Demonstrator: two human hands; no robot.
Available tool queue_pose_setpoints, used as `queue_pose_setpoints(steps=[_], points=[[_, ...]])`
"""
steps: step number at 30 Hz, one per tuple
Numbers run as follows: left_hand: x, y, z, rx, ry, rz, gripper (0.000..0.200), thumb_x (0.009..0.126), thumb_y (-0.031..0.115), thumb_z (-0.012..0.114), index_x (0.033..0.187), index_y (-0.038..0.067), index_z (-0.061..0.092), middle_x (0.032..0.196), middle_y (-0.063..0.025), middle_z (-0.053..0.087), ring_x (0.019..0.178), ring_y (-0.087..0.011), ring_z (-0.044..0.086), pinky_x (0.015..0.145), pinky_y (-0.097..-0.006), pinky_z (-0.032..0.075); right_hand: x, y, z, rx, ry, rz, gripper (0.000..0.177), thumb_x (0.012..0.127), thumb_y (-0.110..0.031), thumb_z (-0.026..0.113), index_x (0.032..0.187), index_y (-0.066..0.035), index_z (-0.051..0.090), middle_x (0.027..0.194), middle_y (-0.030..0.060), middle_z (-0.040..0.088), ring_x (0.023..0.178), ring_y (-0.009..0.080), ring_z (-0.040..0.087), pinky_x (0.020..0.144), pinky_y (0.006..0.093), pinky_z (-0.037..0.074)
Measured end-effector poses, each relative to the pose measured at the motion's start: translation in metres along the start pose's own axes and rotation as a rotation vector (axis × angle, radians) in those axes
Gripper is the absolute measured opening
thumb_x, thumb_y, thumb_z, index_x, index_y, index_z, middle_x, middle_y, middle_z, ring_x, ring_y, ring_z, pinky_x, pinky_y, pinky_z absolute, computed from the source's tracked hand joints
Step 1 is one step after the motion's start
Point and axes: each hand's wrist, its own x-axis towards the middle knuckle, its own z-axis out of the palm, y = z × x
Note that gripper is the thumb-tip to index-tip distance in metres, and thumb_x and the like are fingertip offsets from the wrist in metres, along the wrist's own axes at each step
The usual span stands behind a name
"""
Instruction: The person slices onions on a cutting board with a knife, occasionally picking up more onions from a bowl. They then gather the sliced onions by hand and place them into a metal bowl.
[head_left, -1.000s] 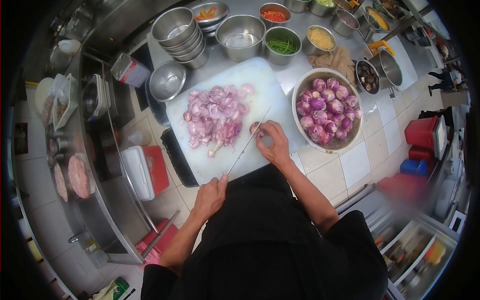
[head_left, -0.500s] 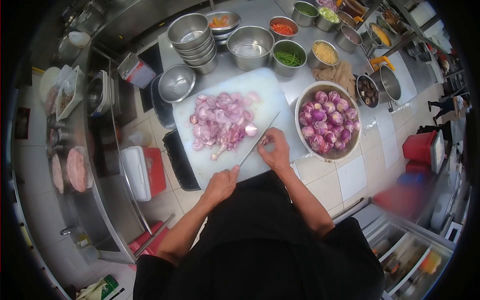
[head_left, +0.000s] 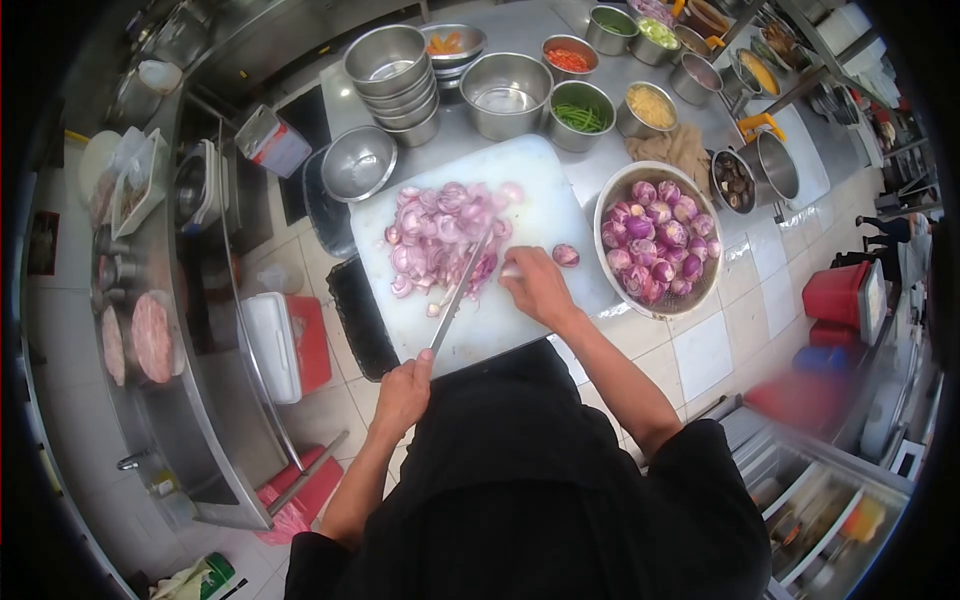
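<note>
My left hand [head_left: 403,393] is wrapped round the handle of a knife [head_left: 459,300], its blade pointing up and away along the right side of a pile of sliced shallots [head_left: 435,235]. My right hand [head_left: 543,288] is on the white cutting board [head_left: 535,185], right of the blade. Its curled fingers hold a pale shallot piece [head_left: 512,270], partly hidden by them. Just beyond that hand, a purple shallot [head_left: 566,255] lies by the board's right side. Purple and white shallots [head_left: 655,240] fill a perforated metal colander [head_left: 607,285] further right.
Behind the board stand stacked metal bowls [head_left: 408,105], a large pot [head_left: 507,95], and containers of green strips [head_left: 582,112], red pieces [head_left: 569,57] and yellow shreds [head_left: 650,107]. A tilted bowl [head_left: 359,164] touches the back left. A brown cloth [head_left: 672,150] lies behind the colander.
The knife has swung left, its tip now beside the slices. My right hand moved away from the blade and slightly up, onto the pale piece. A purple shallot now shows at the board's right.
</note>
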Motion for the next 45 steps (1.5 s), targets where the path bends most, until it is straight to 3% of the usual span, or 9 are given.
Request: queue_pose_setpoints(steps=[1, 3, 7, 9, 15, 27, 34, 39, 45], points=[[-0.004, 0.001, 0.0, 0.011, -0.02, -0.006, 0.068, 0.104, 0.05, 0.035, 0.083, -0.009, 0.063, 0.082, -0.0342, 0.063, 0.086, -0.0525, 0.061, 0.079, -0.053, 0.046, -0.006, 0.004, 0.004, -0.002, -0.007, -0.001, 0.032, 0.073, -0.002, 0.072, 0.103, -0.002, 0.06, 0.106, 0.0161, 0.061, 0.101, 0.0365, 0.055, 0.086, 0.0473, 0.045], [-0.009, 0.005, 0.001, 0.017, -0.043, -0.018, 0.068, 0.104, 0.05, 0.035, 0.083, -0.009, 0.063, 0.083, -0.0346, 0.063, 0.086, -0.0527, 0.06, 0.079, -0.053, 0.046, -0.019, 0.007, 0.01, -0.184, 0.24, -0.245, 0.03, 0.072, 0.0, 0.073, 0.098, -0.004, 0.058, 0.103, 0.0153, 0.059, 0.098, 0.036, 0.055, 0.085, 0.0466, 0.045], [-0.012, 0.011, 0.005, 0.073, -0.083, -0.01, 0.068, 0.104, 0.049, 0.035, 0.084, -0.01, 0.064, 0.085, -0.0372, 0.062, 0.087, -0.0535, 0.06, 0.082, -0.0536, 0.046, -0.038, -0.014, 0.002, -0.145, 0.158, -0.172, 0.033, 0.07, 0.001, 0.074, 0.099, -0.004, 0.06, 0.105, 0.0145, 0.059, 0.098, 0.036, 0.055, 0.087, 0.0442, 0.045], [-0.01, 0.009, 0.007, 0.098, -0.09, -0.004, 0.068, 0.104, 0.049, 0.036, 0.085, -0.01, 0.064, 0.086, -0.038, 0.062, 0.088, -0.0538, 0.06, 0.083, -0.054, 0.046, -0.038, -0.025, -0.006, -0.071, 0.254, -0.129, 0.033, 0.071, 0.003, 0.074, 0.101, -0.003, 0.062, 0.108, 0.0146, 0.06, 0.099, 0.0363, 0.056, 0.089, 0.0425, 0.046], [-0.007, 0.01, 0.011, 0.156, -0.099, 0.006, 0.067, 0.104, 0.049, 0.037, 0.085, -0.01, 0.063, 0.085, -0.0388, 0.062, 0.089, -0.0545, 0.06, 0.083, -0.055, 0.047, -0.031, 0.0, 0.003, 0.046, 0.199, -0.12, 0.036, 0.074, 0.002, 0.075, 0.107, -0.001, 0.063, 0.11, 0.0157, 0.061, 0.1, 0.036, 0.058, 0.087, 0.0424, 0.049], [-0.015, 0.0, 0.007, 0.312, -0.061, 0.008, 0.064, 0.104, 0.046, 0.036, 0.084, -0.009, 0.062, 0.082, -0.0382, 0.062, 0.084, -0.056, 0.06, 0.08, -0.0586, 0.047, -0.019, 0.004, 0.015, 0.045, 0.232, -0.114, 0.032, 0.076, 0.002, 0.074, 0.106, 0.0, 0.063, 0.107, 0.0165, 0.063, 0.099, 0.0356, 0.059, 0.087, 0.042, 0.05], [-0.015, 0.031, -0.005, 0.261, -0.052, 0.027, 0.062, 0.104, 0.045, 0.038, 0.085, -0.009, 0.062, 0.082, -0.0388, 0.062, 0.085, -0.0556, 0.061, 0.08, -0.0595, 0.047, -0.021, 0.006, 0.018, 0.057, 0.284, -0.11, 0.028, 0.079, 0.003, 0.072, 0.105, 0.0, 0.063, 0.106, 0.017, 0.063, 0.098, 0.0357, 0.059, 0.085, 0.042, 0.05], [-0.009, 0.004, 0.012, 0.343, -0.063, 0.005, 0.062, 0.104, 0.045, 0.038, 0.085, -0.009, 0.062, 0.081, -0.0393, 0.062, 0.084, -0.0561, 0.061, 0.079, -0.0595, 0.047, -0.02, 0.008, 0.018, 0.055, 0.258, -0.108, 0.027, 0.079, 0.003, 0.071, 0.104, 0.0, 0.063, 0.105, 0.0176, 0.063, 0.097, 0.0364, 0.06, 0.084, 0.042, 0.05], [-0.01, 0.026, -0.003, 0.306, -0.045, 0.032, 0.062, 0.104, 0.045, 0.037, 0.086, -0.008, 0.062, 0.084, -0.0395, 0.062, 0.084, -0.056, 0.061, 0.079, -0.0593, 0.048, -0.019, 0.004, 0.017, 0.08, 0.296, -0.108, 0.026, 0.078, 0.004, 0.071, 0.102, 0.0, 0.063, 0.103, 0.0171, 0.063, 0.096, 0.0362, 0.06, 0.083, 0.0424, 0.049]])
